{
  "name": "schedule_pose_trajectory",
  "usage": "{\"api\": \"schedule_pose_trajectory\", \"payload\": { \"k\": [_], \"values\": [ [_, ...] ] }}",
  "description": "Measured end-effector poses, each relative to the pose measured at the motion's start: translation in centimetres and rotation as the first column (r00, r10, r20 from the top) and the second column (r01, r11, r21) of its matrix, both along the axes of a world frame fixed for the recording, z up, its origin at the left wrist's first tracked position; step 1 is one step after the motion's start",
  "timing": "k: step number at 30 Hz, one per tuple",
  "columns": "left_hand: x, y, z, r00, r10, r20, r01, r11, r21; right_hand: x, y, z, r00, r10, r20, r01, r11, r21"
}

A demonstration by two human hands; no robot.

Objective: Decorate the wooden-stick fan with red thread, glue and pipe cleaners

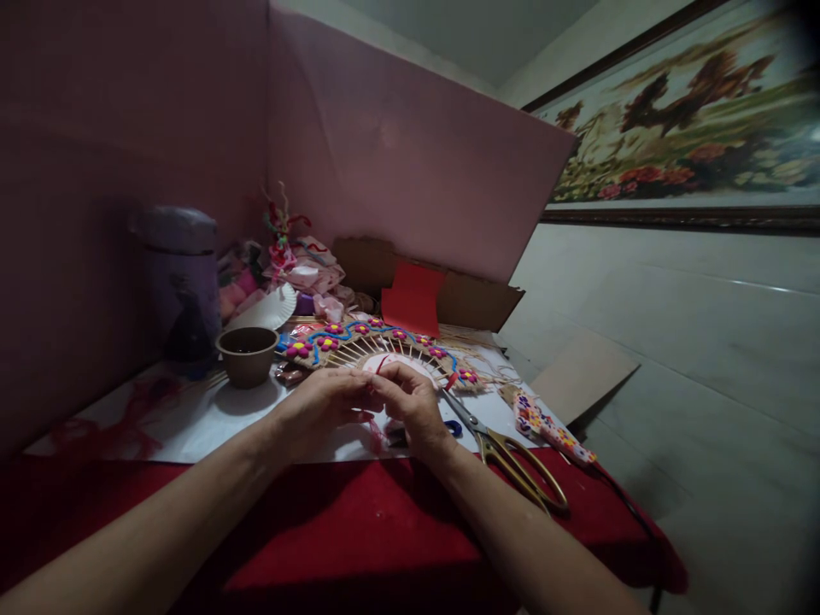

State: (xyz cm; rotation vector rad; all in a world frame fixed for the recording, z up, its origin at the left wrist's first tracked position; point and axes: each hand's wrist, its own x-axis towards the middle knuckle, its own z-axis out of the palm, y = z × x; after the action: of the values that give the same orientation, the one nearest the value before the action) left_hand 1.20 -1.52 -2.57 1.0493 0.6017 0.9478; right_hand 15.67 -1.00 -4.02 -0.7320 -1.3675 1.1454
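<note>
- Because so thin a piece seemed to call for fingertip control, the right hand (pixel 413 406) was nearly closed, thumb and forefinger apparently pinching a red strand (pixel 382 364).
- Left hand (pixel 336 390): loosely curled, fingertips meeting those of the right; whether it also gripped the strand could not be told.
- Strand position: above a white sheet (pixel 198 420), with an arched panel (pixel 390 333) lying just beyond the hands.
- Panel: coarse, burlap-like band bearing a wavy blue cord (pixel 349 331) and raised pink flowers (pixel 300 349); slender sticks (pixel 354 350) radiated inward.
- Scissors (pixel 474 421): gold-coloured handles faced the person, presumably for easy reach by the right hand.
- White sheet: smooth, probably laid to shield the soft-looking red cloth (pixel 377 521).
- Bowl (pixel 247 366): brown, round and flaring, placed well left, perhaps to leave working room.
</note>
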Motion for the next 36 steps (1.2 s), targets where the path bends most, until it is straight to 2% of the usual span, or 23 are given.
{"api": "schedule_pose_trajectory", "payload": {
  "k": [3, 11, 16, 20, 24, 28, 32, 36],
  "values": [
    [-0.05, -0.12, -0.02, 1.0, 0.004, -0.011, -0.005, 0.998, -0.064, 0.05, 0.07, -0.1, 1.0, -0.002, -0.017, 0.001, 0.999, -0.047],
    [-0.32, 0.29, -0.74, 0.998, -0.023, -0.055, 0.022, 1.0, -0.014, 0.14, 0.49, -0.5, 0.997, 0.034, -0.066, -0.042, 0.991, -0.126],
    [-0.23, 0.27, -0.59, 0.998, -0.05, -0.046, 0.049, 0.999, -0.009, 0.16, 0.65, -0.56, 0.986, 0.067, -0.15, -0.093, 0.98, -0.177],
    [-0.06, 0.13, -0.52, 0.998, -0.024, -0.055, 0.023, 1.0, -0.014, 0.18, 0.45, -0.29, 0.987, 0.06, -0.146, -0.09, 0.975, -0.205],
    [-0.02, 0.25, -0.74, 0.998, 0.02, -0.065, -0.019, 1.0, 0.011, 0.22, 0.23, -0.09, 0.992, 0.05, -0.12, -0.075, 0.975, -0.208],
    [0.0, 0.21, -0.67, 0.993, 0.081, -0.089, -0.081, 0.997, 0.001, 0.26, 0.32, -0.02, 0.984, 0.038, -0.173, -0.072, 0.978, -0.193],
    [0.04, 0.15, -0.48, 0.997, 0.028, -0.068, -0.03, 0.999, -0.028, 0.26, 0.52, 0.05, 0.97, 0.067, -0.235, -0.111, 0.977, -0.183],
    [-0.08, 0.36, -0.65, 0.995, 0.036, -0.098, -0.042, 0.997, -0.059, 0.34, 0.67, 0.18, 0.965, 0.05, -0.259, -0.097, 0.981, -0.171]
  ]
}}
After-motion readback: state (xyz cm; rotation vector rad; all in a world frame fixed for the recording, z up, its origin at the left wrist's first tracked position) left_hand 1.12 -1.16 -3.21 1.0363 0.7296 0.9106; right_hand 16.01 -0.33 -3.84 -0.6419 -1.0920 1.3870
